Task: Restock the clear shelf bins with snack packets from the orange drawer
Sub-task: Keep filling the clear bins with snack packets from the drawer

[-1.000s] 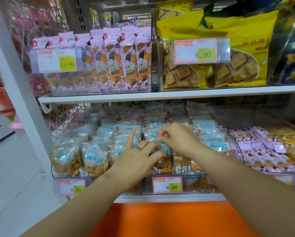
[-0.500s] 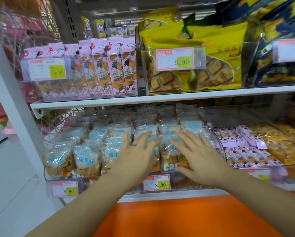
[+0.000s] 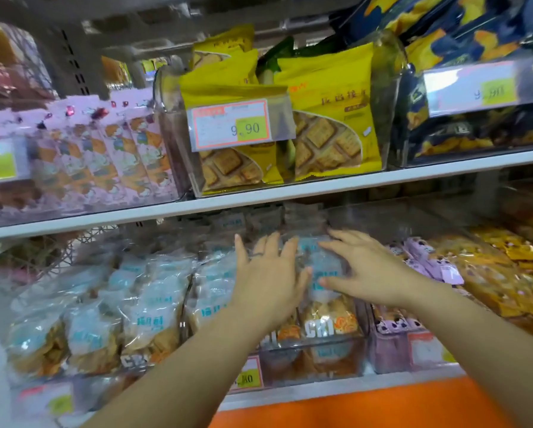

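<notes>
Clear-plastic bin (image 3: 314,350) is packed with blue-labelled snack packets (image 3: 327,267) (too blurred to count surely). Over that bin lie two hands: the left hand (image 3: 268,282), wearing one ring (image 3: 258,254), and the right hand (image 3: 373,270), both with fingers straight and spread, seemingly pressing the top packets. Below the bin runs one orange drawer (image 3: 367,409), only its top showing.

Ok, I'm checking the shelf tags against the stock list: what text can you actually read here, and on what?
"9.90": price tag in front of the yellow biscuit bags.
"CRI": clear snack packet at the bin front.
Other price tags and the packets' Chinese print: too blurred to read.
</notes>
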